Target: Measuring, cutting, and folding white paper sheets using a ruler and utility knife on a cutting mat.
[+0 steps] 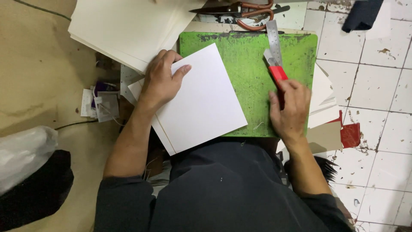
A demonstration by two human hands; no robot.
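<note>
Pressing flat w/ fingers spread, left hand (161, 79) pins white card sheets (201, 101) on green cutting mat (244, 60); right hand (289, 109) fist-grips red utility knife (277, 71); card prob. light, stiff-ish, slippery, best held near edge.

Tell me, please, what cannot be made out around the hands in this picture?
- Knife, head view: the right hand covers most of its red handle; blade tip blurs against the ruler.
- White card: how many sheets lie under it; the left hand hides its upper left corner.
- Scissors: handles cut off by the top edge.
- Mat: near edge hidden by the person's dark clothing.
</note>
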